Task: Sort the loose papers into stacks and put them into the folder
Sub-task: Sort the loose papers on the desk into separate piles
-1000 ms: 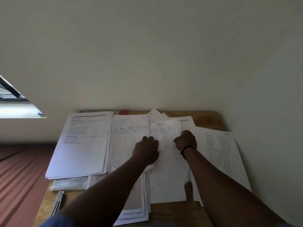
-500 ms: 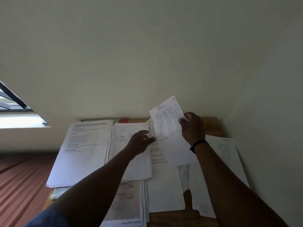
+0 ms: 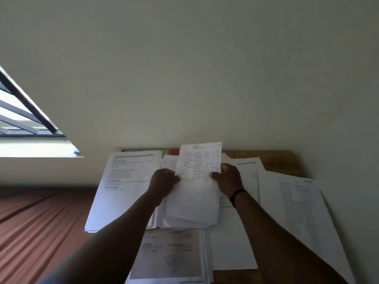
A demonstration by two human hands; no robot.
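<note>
A small bundle of white sheets (image 3: 196,181), handwritten on top, is held up above the table. My left hand (image 3: 163,184) grips its left edge and my right hand (image 3: 227,179) grips its right edge, thumbs on the front. Below lie loose papers: a printed stack (image 3: 127,187) on the left, a sheet with a table (image 3: 295,203) on the right, and a greyish printed sheet (image 3: 170,253) near me. I see no folder that I can name for sure.
The wooden table (image 3: 274,160) stands in a corner, with walls close behind and to the right. A small red thing (image 3: 174,151) peeks out at the table's back edge. A brown-red striped surface (image 3: 37,226) lies to the left, under a window (image 3: 22,119).
The handwritten sheets rose off the pile in my right hand. My left hand left the middle stack and took hold of their left edge, so both hands now hold them upright.
</note>
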